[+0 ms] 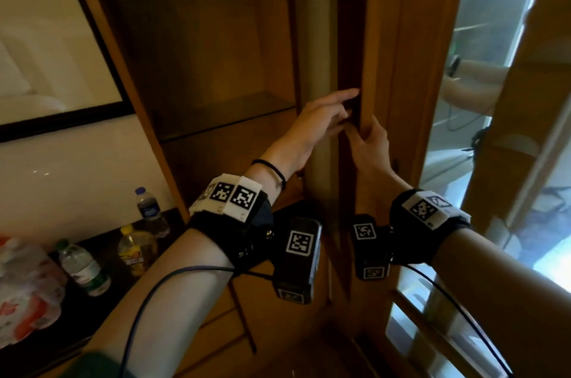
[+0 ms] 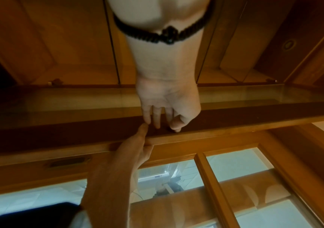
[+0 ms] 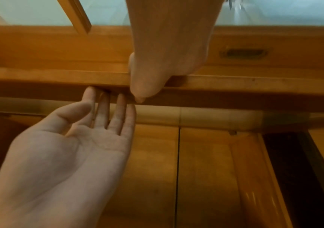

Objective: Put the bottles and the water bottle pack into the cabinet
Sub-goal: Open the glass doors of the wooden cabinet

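The wooden cabinet (image 1: 197,37) stands open, and its glass shelf (image 1: 222,113) holds nothing. My right hand (image 1: 369,142) grips the edge of the glass-paned cabinet door (image 1: 380,37), thumb on the inner side. My left hand (image 1: 321,118) lies with straight fingers against the door's dark inner edge (image 2: 235,120), right beside the right thumb. On the dark counter (image 1: 105,291) at lower left stand a blue-label water bottle (image 1: 148,210), a yellow bottle (image 1: 136,249), a green-capped bottle (image 1: 83,266) and the wrapped water bottle pack (image 1: 24,288).
A framed picture (image 1: 46,37) hangs left of the cabinet. The door's glass panes (image 1: 482,84) reflect the room. A recessed pull (image 3: 242,53) sits in the door frame. Closed lower wooden doors (image 3: 176,169) lie below the open compartment.
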A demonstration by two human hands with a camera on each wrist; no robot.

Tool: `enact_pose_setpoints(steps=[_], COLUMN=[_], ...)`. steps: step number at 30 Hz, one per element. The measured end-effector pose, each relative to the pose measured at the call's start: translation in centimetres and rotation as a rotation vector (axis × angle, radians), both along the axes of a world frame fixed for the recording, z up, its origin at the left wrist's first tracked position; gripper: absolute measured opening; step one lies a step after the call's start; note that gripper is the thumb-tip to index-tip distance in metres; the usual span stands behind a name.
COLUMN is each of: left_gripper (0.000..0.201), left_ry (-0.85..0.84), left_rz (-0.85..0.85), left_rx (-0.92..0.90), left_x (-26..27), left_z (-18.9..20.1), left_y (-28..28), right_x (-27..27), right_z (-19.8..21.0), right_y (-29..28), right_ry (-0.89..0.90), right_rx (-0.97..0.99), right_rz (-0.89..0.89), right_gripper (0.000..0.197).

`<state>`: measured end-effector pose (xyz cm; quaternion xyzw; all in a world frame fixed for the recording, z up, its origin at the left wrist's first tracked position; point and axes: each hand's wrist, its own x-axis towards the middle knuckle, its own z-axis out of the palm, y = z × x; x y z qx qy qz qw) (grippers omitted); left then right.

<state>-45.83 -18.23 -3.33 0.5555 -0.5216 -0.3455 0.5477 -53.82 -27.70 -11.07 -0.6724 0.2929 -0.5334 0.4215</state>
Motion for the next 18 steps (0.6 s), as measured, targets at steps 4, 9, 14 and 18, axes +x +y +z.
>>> enact_pose_setpoints(steps=[4, 9, 14, 18], left_gripper=[0.046, 0.045, 0.039, 0.033], left_ry=[-0.066, -0.068, -0.026, 0.067], left_rz=[-0.083, -0.102, -0.001, 0.105], left_rx=[0.066, 0.085, 0.054, 0.062], left_x=[-1.8, -1.9, 1.1, 6.1], left_z=[-0.1, -0.5, -1.2, -2.2], left_y=[-1.7, -1.9, -0.2, 2.6], right_x=[-2.3, -2.5, -0.7, 3.7], right_z=[0.3, -0.2, 0.1, 0.4], right_y=[-2.0, -1.8, 1.7, 4.3], right_ry=[0.069, 0.046, 0.013, 0.068], right_rx=[0.025, 0.076, -0.05, -0.056], right_rz=[-0.079, -0.339, -0.498, -0.253], right_gripper=[0.005, 0.037, 0.055, 0.051])
